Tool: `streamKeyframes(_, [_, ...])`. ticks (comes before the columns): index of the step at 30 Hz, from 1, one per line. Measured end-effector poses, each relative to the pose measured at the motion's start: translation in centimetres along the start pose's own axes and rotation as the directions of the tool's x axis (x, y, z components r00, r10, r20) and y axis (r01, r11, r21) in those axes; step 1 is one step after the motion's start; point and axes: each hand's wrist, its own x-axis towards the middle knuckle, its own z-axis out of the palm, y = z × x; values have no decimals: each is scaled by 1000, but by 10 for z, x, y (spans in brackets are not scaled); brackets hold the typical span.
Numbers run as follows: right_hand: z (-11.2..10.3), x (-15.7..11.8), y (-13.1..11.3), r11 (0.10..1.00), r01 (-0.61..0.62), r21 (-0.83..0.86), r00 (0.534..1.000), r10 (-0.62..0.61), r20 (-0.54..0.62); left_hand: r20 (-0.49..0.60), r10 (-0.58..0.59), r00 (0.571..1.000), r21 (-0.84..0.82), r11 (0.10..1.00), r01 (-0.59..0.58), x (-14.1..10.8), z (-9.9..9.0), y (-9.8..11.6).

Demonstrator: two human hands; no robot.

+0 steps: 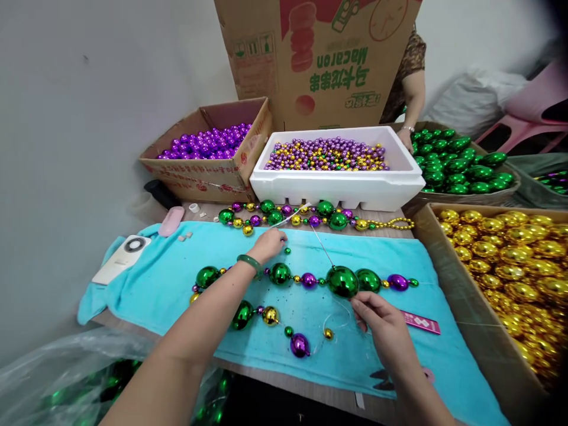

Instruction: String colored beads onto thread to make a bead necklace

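My right hand [377,319] pinches the lower right edge of a large shiny green bead [342,282]. A thin wire or needle [322,246] rises from the top of this bead toward the upper left. My left hand [269,244], with a green bangle at its wrist, has its fingers closed above the bead strand; what they hold is hard to make out. Just beyond them is a slim white tool [290,215]. Along the towel runs a strand of green, purple [309,280] and gold beads [270,316], with clear thread and a loose gold bead [328,333] below.
Beads lie on a blue towel [168,260]. A finished-looking bead necklace [361,225] lies behind. Around stand a purple-bead carton [195,171], a white foam box [337,186], and a gold-bead carton [470,296]. Another person's arm [413,97] reaches beside the foam box.
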Motion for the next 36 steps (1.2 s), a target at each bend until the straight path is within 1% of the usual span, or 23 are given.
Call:
streamKeyframes(3, [0,0,2,999,37,-38,999,-37,0,-9,-24,1000,-124,992,23,-5,-5,8])
streamKeyframes(4, [1,-1,2,997,58,-54,998,-58,-1,0,-22,1000,-190,982,21,-10,-8,13])
streamKeyframes(5, [2,-1,2,995,77,-71,997,-77,0,23,-18,1000,-305,952,24,-16,-12,17])
streamKeyframes(6, [2,-2,2,992,90,-86,996,-90,2,61,-10,998,-466,884,37,-23,-15,22])
streamKeyframes(7, [3,-2,2,991,95,-99,995,-95,7,107,2,994,-642,764,68,-30,-18,26])
streamKeyframes(8, [4,-2,2,989,97,-108,995,-96,12,155,19,988,-794,597,113,-37,-21,30])
streamKeyframes(9, [5,-3,2,989,98,-114,995,-97,16,196,39,980,-894,418,162,-43,-24,33])
streamKeyframes(10, [6,-3,2,988,100,-118,995,-99,19,222,54,974,-941,272,199,-49,-26,36])
streamKeyframes(11, [7,-3,2,987,101,-122,995,-99,23,233,59,971,-957,192,218,-53,-27,38])
streamKeyframes(12, [7,-4,3,987,102,-124,995,-100,26,235,59,970,-963,148,224,-57,-28,40])
streamKeyframes(13, [7,-4,3,987,103,-125,995,-100,30,231,57,971,-967,124,223,-59,-29,41])
streamKeyframes(19, [7,-7,-2,984,110,-139,994,-106,38,230,56,971,-971,72,226,-66,-30,41])
streamKeyframes(25, [14,-10,-6,985,101,-139,994,-93,62,231,35,972,-973,3,232,-69,-28,41])
streamKeyframes(29, [16,-10,-4,988,85,-131,995,-78,54,230,21,973,-973,-5,230,-70,-28,42])
streamKeyframes(31, [16,-10,-3,988,82,-129,996,-75,54,219,18,976,-976,10,219,-72,-28,42])
streamKeyframes(33, [17,-9,-1,989,77,-127,996,-71,53,192,16,981,-980,50,191,-75,-26,44])
streamKeyframes(35, [18,-8,1,990,68,-123,997,-62,51,166,27,986,-978,133,161,-77,-23,47])
streamKeyframes(36, [18,-8,2,991,62,-119,997,-56,48,162,37,986,-968,199,151,-77,-23,47])
